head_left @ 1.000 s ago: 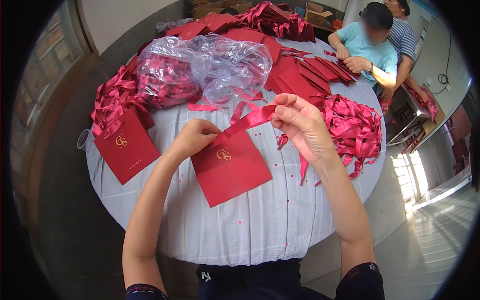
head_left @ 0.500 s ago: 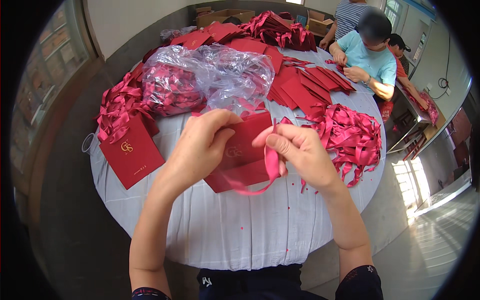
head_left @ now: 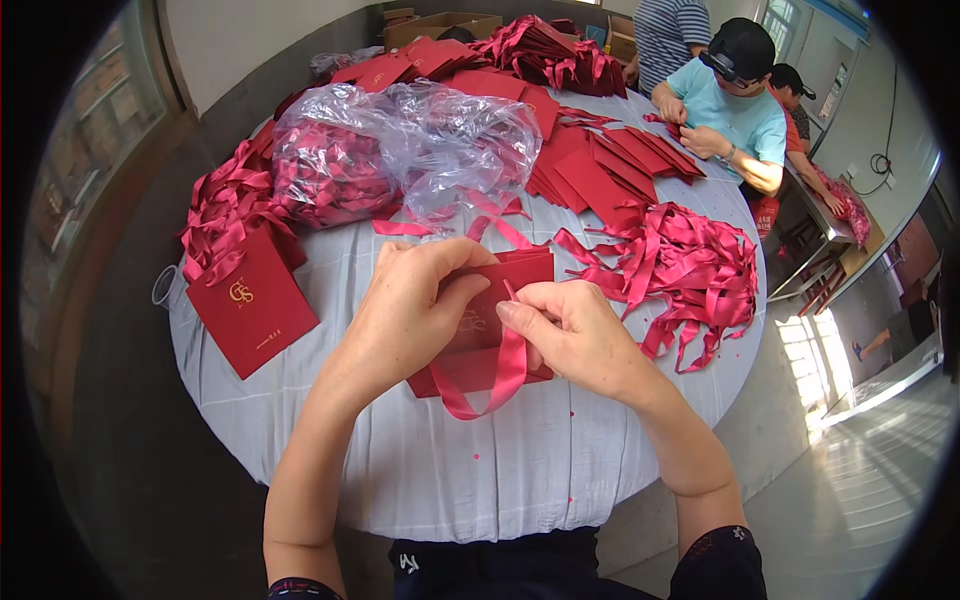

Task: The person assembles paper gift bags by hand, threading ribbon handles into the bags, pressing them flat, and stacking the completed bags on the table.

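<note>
A red paper bag (head_left: pixel 478 338) with a gold emblem lies in front of me on the cloth. My left hand (head_left: pixel 405 305) grips its upper edge, fingers curled behind and thumb in front. Between the thumb and fingers of my right hand (head_left: pixel 585 325) is the end of a pink-red satin ribbon (head_left: pixel 512 362). The ribbon hangs in a loop across the bag's front, its other end running up toward my left hand. Part of the bag's front is covered by my hands, and my left fingertips are hidden.
Loose ribbons (head_left: pixel 700 265) are heaped at right. A clear plastic bag (head_left: pixel 465 140) of ribbons stands beyond my hands. Finished-looking red bags with ribbons (head_left: pixel 250 315) lie left, beside a clear cup (head_left: pixel 164 286). Flat red bags (head_left: pixel 600 175) fan out at back, near a co-worker (head_left: pixel 745 115).
My right hand has drawn the ribbon end in against the bag's front, slightly lower and left. The ribbon loop now hangs lower. My left hand still grips the bag's upper edge.
</note>
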`<state>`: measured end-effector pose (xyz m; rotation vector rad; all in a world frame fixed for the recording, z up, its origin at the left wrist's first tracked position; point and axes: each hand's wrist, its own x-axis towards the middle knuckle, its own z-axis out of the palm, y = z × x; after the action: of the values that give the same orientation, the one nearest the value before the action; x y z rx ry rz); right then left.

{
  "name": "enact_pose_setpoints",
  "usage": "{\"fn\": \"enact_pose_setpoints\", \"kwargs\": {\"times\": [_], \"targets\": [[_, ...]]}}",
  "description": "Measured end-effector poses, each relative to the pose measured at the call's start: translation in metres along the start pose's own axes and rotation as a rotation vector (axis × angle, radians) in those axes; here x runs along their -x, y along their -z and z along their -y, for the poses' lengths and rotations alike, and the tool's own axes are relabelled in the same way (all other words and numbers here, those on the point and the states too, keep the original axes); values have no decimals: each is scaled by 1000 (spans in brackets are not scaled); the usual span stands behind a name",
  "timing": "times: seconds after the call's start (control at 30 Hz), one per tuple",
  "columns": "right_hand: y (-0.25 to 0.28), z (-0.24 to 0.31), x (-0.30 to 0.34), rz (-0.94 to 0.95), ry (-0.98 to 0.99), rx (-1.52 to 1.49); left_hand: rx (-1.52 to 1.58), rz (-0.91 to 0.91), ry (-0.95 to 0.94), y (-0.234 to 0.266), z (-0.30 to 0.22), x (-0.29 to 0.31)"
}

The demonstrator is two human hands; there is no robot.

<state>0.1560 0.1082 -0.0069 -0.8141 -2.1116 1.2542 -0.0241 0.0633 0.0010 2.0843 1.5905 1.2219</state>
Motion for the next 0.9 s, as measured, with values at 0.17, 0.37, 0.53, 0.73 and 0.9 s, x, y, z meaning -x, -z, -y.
{"fn": "enact_pose_setpoints", "kwargs": {"times": [0.17, 0.37, 0.53, 0.73, 0.9], "targets": [[0, -6, -2, -21, 4, 34, 30, -1, 35, -2, 0, 1], [-1, -6, 0, -48, 22, 87, -48, -15, 23, 0, -7, 6], [-2, -3, 0, -68, 10, 76, -141, -51, -35, 0, -13, 9], [-4, 0, 2, -82, 26, 74, -206, -114, -65, -3, -21, 15], [-2, -9, 0, -94, 58, -15, -254, -145, -153, -14, -28, 13]]}}
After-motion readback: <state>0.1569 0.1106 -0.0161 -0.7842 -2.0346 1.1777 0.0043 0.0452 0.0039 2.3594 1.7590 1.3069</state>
